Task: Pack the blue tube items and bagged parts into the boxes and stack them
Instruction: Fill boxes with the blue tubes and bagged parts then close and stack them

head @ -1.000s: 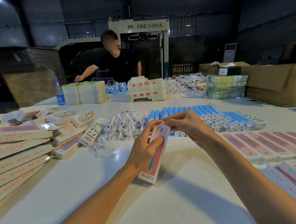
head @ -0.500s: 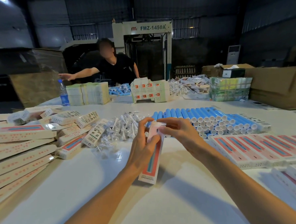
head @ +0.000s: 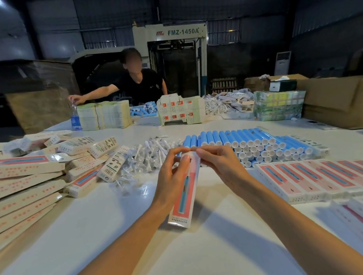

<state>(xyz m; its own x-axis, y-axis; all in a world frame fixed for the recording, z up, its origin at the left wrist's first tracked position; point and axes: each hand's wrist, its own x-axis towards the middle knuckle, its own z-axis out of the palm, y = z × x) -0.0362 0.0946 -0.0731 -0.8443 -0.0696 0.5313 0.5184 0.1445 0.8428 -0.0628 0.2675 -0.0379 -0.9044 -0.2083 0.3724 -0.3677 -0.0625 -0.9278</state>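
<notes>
Box (head: 183, 201), one, clamped by left hand (head: 170, 178) round its side and right hand (head: 220, 166) (pinching) at its top

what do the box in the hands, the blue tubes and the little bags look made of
The box looks like thin printed cardboard, slightly glossy: crisp folded edges, a sheen on its face. The blue tubes seem smooth plastic with white caps, though coated metal is possible. The little bags are clear plastic film: see-through, with crinkled glints.
</notes>
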